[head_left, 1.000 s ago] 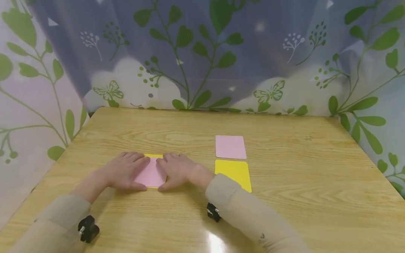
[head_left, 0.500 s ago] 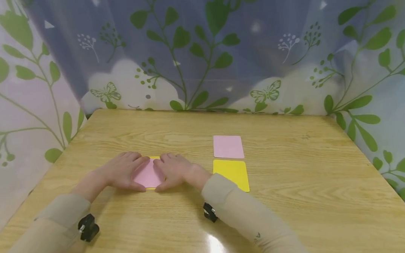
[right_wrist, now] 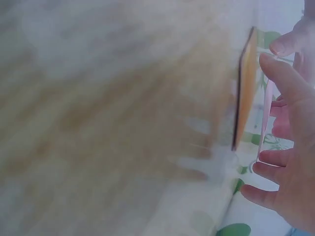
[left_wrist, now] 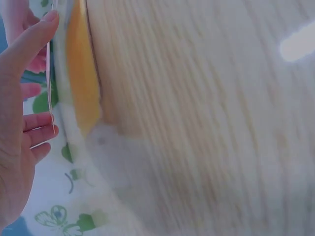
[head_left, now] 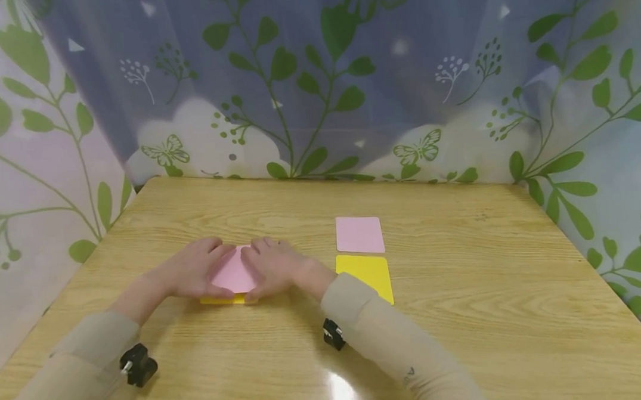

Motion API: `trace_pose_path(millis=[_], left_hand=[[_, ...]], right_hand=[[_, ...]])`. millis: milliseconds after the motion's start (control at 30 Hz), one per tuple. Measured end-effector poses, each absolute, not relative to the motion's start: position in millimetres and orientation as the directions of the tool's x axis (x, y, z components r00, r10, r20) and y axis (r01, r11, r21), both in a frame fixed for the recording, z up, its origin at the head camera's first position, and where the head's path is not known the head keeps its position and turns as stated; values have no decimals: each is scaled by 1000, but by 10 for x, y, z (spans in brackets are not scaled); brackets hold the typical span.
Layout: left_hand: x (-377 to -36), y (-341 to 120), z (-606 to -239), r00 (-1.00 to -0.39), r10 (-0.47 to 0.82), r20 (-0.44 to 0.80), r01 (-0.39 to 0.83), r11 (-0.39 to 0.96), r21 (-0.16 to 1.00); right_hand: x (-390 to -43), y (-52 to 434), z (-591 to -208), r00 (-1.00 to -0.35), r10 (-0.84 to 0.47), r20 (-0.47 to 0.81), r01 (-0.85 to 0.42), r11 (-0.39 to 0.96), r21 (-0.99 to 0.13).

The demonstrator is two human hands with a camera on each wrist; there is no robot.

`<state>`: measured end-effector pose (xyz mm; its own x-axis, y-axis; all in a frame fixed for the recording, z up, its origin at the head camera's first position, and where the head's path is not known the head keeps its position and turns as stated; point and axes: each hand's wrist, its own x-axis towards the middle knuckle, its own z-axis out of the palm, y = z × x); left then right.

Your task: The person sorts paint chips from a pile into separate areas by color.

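Observation:
Between my two hands is a square pink card (head_left: 236,272), raised off a yellow card (head_left: 217,300) that lies on the table below. My left hand (head_left: 196,269) grips its left side, thumb at the near edge and fingers at the far one. On the opposite side, my right hand (head_left: 274,267) holds it the same way. Both wrist views show the pink card edge-on, with a gap down to the yellow card (left_wrist: 81,69). Most of that yellow card is hidden in the head view by the hands and the pink card.
Right of the hands, a second pink card (head_left: 360,234) lies flat just behind a second yellow card (head_left: 363,272). The right sleeve (head_left: 351,297) partly covers that yellow card. A patterned curtain (head_left: 305,105) encloses the back and sides of the wooden table (head_left: 464,289).
The pink card has been lifted by both hands off the yellow card, whose near part now shows beneath it. The view has shifted slightly; the pair of cards on the right stays put.

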<state>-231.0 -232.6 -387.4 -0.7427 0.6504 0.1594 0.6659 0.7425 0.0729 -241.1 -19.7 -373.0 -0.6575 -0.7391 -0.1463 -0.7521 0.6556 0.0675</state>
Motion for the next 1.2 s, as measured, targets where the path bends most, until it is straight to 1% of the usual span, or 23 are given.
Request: trace_pose_path(millis=[100,200,400,600,867,933,1200], left_hand=[[-2318,-2265,-3825,-720,663,207,687,724,71],[-2321,-2188,-3773,-708,669,226,696,716,60],[-2367,-1989,-3724,-707,679,197,700,711,60],[-2463,-1816,-3723,-665,721,198,741,670,47],[-2534,-1562,-3706,-640,749,171,768,633,98],[-2561,-1482,-3706,-631,756,173,775,625,96],[-2682,-1185,-3650,-628,763,152,778,620,99]], right_hand=[[-2439,-160,-3671,-658,-740,-139,-752,655,69],[-2473,-103,-3618,-660,-738,-139,-749,659,62],[-2549,94,-3592,-659,-742,-123,-750,661,28],[-2618,334,-3568,-656,-749,-96,-752,659,1],[-2673,686,-3572,-643,-764,-44,-764,645,-33],[-2684,769,-3567,-643,-765,-32,-764,644,-25],[-2746,1057,-3550,-684,-727,-64,-726,687,-30]])
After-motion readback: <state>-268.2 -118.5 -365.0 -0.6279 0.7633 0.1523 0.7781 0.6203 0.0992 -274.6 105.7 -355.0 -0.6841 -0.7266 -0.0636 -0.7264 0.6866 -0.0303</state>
